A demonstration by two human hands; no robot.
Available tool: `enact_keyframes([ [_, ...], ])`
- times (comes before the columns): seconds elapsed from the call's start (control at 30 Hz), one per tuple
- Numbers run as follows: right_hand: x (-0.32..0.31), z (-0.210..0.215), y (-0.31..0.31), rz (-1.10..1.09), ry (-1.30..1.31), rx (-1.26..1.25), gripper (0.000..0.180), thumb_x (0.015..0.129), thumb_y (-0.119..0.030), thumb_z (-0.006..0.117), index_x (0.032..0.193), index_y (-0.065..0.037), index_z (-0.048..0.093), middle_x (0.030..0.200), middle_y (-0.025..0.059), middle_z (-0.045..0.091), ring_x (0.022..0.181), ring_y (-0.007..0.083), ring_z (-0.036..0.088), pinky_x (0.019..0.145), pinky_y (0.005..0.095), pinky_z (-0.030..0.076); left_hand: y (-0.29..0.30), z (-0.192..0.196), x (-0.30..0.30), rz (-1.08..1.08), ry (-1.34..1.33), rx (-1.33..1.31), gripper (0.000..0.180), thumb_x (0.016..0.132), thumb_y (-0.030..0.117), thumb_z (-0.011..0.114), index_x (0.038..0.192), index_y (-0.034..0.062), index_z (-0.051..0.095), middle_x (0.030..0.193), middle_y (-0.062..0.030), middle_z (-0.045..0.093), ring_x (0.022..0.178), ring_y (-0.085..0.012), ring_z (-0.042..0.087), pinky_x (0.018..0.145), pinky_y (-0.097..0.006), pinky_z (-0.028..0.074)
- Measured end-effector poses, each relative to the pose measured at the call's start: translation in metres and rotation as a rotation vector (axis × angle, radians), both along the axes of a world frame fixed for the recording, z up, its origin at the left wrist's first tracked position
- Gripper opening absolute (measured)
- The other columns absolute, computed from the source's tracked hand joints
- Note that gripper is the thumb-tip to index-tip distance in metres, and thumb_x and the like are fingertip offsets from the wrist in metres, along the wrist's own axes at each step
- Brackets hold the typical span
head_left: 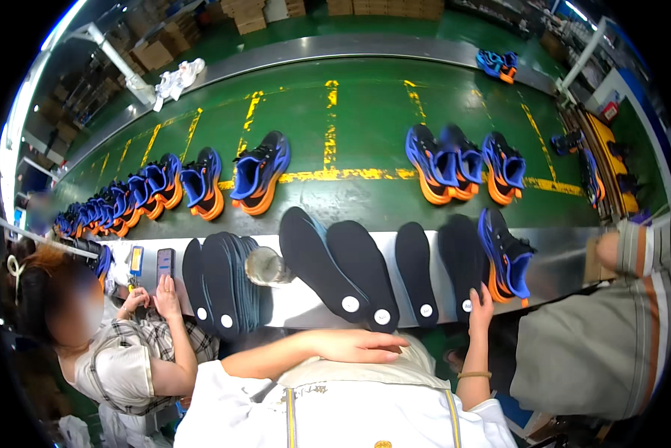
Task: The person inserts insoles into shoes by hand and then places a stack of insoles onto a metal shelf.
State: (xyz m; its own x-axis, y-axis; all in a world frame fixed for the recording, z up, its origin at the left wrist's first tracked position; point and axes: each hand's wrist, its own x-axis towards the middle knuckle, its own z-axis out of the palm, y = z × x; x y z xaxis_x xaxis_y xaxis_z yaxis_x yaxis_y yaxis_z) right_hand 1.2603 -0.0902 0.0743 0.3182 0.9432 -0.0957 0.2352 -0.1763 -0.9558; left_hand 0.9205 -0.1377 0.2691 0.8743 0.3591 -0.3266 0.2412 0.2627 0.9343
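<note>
Insoles lie along the near steel ledge, black, long axes running near to far, heels with white round stickers toward the person. Biggest first: the green belt point(365, 134) sweeps across the far side with yellow markings, carrying blue-and-orange shoes point(261, 173) in a row on the left and a cluster point(455, 164) on the right, toes mostly pointing far. The ledge point(559, 261) fronts it, a handy staging shelf within arm's reach.

Down in size now: a fanned stack of insoles point(227, 280) sits left, overlapped like cards, likely so each one peels off easily. Two large insoles point(328, 265) lean together in the middle, a single insole point(414, 272) stands apart to their right, then the far-right insole point(461, 261) just beside a lone shoe point(508, 257) on the ledge.

Right hand point(481, 305) reaches up, fingers loosely together, fingertips touching that far-right insole's heel end; no real grasp that I can see. Left hand point(358, 346) rests flat across the person's front, fingers straight and relaxed, holding nothing.

A co-worker's hands point(152, 299) on the left sit by a phone point(165, 263).
</note>
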Motion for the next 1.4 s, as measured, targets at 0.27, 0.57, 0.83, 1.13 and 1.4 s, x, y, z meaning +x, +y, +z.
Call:
enact_keyframes([
  [0.27,-0.011,0.008,0.001,0.11,0.119,-0.357,0.052,0.083,-0.014,0.06,0.125,0.008,0.038,0.115,0.0098,0.053,0.102,0.0139,0.049,0.088,0.0265,0.038,0.076,0.043,-0.154,0.36,0.139,0.343,0.037,0.09,0.029,0.047,0.117,0.0043,0.051,0.11,-0.0115,0.057,0.103,-0.0196,0.054,0.088,-0.03,0.042],
  [0.57,-0.106,0.051,0.006,0.291,-0.796,0.026,0.049,0.073,-0.002,0.058,0.119,0.0,0.043,0.116,0.0209,0.042,0.109,0.0352,0.042,0.093,0.0388,0.034,0.095,-0.104,-0.393,0.825,1.561,0.994,0.108,0.057,0.047,0.074,0.14,0.024,0.008,0.116,-0.0159,0.048,0.111,-0.0301,0.045,0.088,-0.051,0.033],
  [0.83,-0.152,0.06,0.001,0.416,-0.925,-0.124,0.053,0.06,-0.021,0.076,0.103,-0.003,0.051,0.12,0.0207,0.041,0.11,0.0383,0.039,0.092,0.0439,0.033,0.161,-0.093,-0.356,0.249,1.487,0.994,0.092,0.06,0.04,0.073,0.137,0.0318,0.022,0.088,-0.0116,0.055,0.082,-0.0284,0.054,0.073,-0.041,0.035],
  [1.13,-0.134,0.051,0.004,0.319,-0.815,-0.185,0.056,0.066,-0.029,0.072,0.11,-0.005,0.047,0.118,0.0206,0.041,0.108,0.0383,0.04,0.091,0.0439,0.035,0.224,-0.115,-0.3,0.456,1.098,0.944,0.031,0.063,0.02,0.069,0.093,0.0149,0.062,0.092,-0.0148,0.053,0.09,-0.0314,0.052,0.074,-0.042,0.041],
  [1.4,-0.124,0.1,0.021,0.351,-0.675,-0.069,0.059,0.069,-0.027,0.072,0.117,-0.002,0.048,0.116,0.0235,0.044,0.107,0.0382,0.044,0.09,0.0422,0.037,0.306,-0.121,-0.091,0.669,0.661,0.903,0.04,0.073,0.025,0.066,0.11,0.0134,0.056,0.097,-0.0196,0.052,0.09,-0.0365,0.053,0.08,-0.041,0.043],
])
